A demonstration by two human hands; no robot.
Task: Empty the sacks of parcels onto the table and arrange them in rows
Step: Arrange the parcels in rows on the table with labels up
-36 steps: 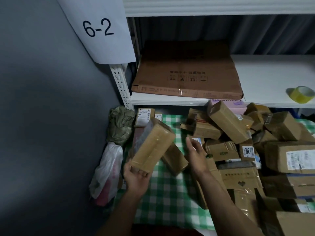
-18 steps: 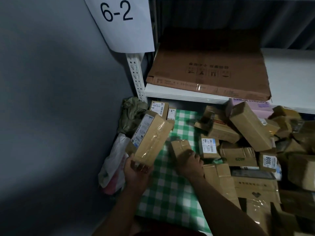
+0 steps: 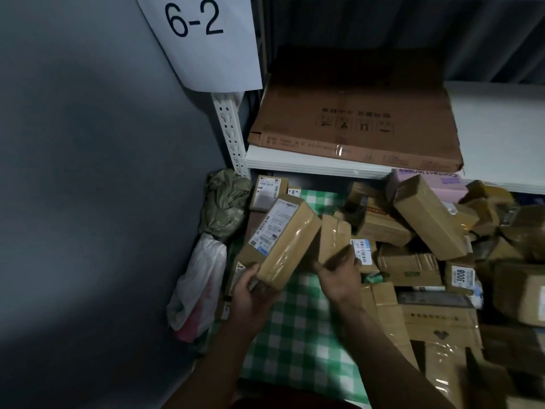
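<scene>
Head camera, far left: a crumpled green sack [image 3: 225, 202] and a white plastic bag [image 3: 197, 290] sat wedged between the grey wall and the table's edge. Just right of them the left hand [image 3: 253, 296] gripped the near end of a long parcel [image 3: 283, 240], fingers curled under it, the box tilted up and away above the checked tablecloth [image 3: 295, 349]. Beside it the right hand [image 3: 339, 276] held a smaller parcel [image 3: 334, 240] by its lower end, thumb and fingers wrapped round it. Further right the heap of parcels [image 3: 430, 219] lay jumbled, several boxes leaning on one another.

The long parcel was held by one end only, and its glossy wrap probably made it slick. It could slip and drop off the left edge onto the bags. Drawing boxes from the heap might also topple the leaning ones.

The long parcel was brown card sheathed in shiny clear tape, with a white barcoded label on its left face. The smaller one was plain brown, creased, and banded with clear tape.
</scene>
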